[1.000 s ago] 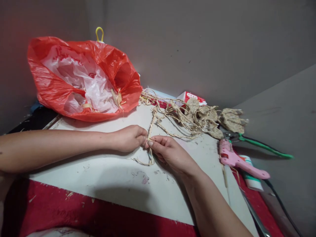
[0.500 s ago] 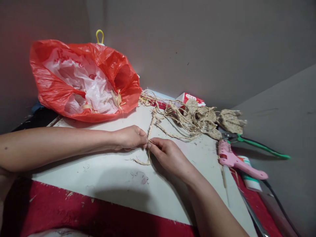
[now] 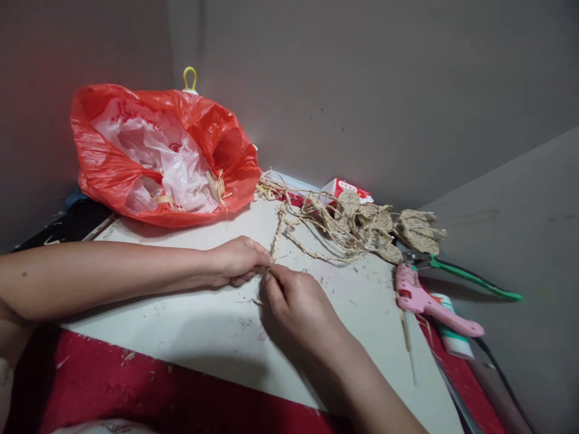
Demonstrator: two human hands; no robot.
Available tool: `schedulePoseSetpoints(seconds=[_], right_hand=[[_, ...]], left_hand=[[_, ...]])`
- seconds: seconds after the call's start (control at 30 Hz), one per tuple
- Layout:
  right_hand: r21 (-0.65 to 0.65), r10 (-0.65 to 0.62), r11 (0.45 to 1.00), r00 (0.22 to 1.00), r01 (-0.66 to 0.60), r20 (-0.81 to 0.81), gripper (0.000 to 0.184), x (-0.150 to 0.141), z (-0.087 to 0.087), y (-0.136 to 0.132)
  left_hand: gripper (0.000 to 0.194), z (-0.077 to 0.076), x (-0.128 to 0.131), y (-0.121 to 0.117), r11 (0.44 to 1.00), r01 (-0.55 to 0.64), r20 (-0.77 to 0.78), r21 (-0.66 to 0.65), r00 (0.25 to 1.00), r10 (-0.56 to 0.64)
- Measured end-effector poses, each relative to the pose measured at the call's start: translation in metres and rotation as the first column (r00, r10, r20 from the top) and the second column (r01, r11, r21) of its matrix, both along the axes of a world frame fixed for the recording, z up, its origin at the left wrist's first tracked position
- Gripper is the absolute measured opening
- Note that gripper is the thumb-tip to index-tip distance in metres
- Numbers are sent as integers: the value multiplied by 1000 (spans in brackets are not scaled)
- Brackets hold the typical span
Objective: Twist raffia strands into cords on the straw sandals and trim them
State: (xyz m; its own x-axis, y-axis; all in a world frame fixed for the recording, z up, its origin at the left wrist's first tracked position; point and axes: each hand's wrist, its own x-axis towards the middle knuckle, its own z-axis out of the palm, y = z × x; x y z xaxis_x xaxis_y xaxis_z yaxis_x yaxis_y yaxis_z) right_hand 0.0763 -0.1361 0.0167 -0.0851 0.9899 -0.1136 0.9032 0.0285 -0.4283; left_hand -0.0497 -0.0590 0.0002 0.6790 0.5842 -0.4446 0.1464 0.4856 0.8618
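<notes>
A thin braided straw cord (image 3: 276, 238) runs down the white board from the pile at the back to my fingers. My left hand (image 3: 242, 259) is closed, pinching the cord's near end between thumb and forefinger. Right beside it, my right hand (image 3: 296, 295) is closed too, its thumb and forefinger on the same end, which the fingers mostly hide. A short loose strand end (image 3: 257, 301) pokes out by my right thumb. Behind the hands lie tangled straw cords (image 3: 316, 208) joined to flat woven straw pieces (image 3: 373, 217).
A red plastic bag (image 3: 104, 175) with white plastic inside stands back left. On the right lie green-handled pliers (image 3: 470, 277), a pink glue gun (image 3: 425, 301) and a white-and-green tube (image 3: 455, 337). A red-and-white box (image 3: 348, 190) sits by the grey wall. Red cloth (image 3: 149, 386) shows along the front.
My right hand has turned and shifted slightly down, and now covers most of the loose strands that hung below the fingers. My left hand keeps its pinch. The view has shifted a little.
</notes>
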Motion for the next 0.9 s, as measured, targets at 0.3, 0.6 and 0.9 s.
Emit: schedulePoseSetpoints(seconds=[0.3, 0.6, 0.9], right_hand=[[40, 30, 998, 922, -49, 386, 22, -11, -1, -6], [-236, 320, 936, 910, -261, 263, 14, -32, 21, -25], [48, -232, 963, 908, 265, -350, 38, 42, 12, 12]], left_hand=[[29, 2, 1, -12, 995, -102, 47, -8, 994, 102], [23, 2, 3, -16, 989, -131, -44, 73, 990, 135], [20, 5, -2, -13, 991, -95, -6, 94, 995, 96]])
